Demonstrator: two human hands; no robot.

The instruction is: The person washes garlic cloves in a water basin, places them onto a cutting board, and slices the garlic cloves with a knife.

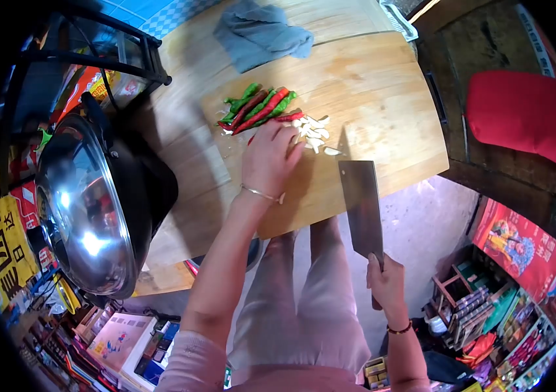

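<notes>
My right hand (389, 282) grips the handle of a cleaver (361, 209). Its broad blade points away from me, past the near edge of the wooden cutting board (382, 85), with the tip over the board. On the board, my left hand (270, 157) bends its fingers down beside the chili peppers (261, 111), which are red and green and lie in a bunch. What sits under those fingers is hidden, though a bit of red shows at the hand's left side. Sliced garlic (314, 132) is scattered just right of the left fingertips.
A wok with a shiny domed lid (85, 209) stands left, below a black metal rack (95, 62). A grey cloth (258, 36) lies crumpled behind the board. At right is a red seat cushion (526, 117); crates and boxes (467, 300) crowd the floor.
</notes>
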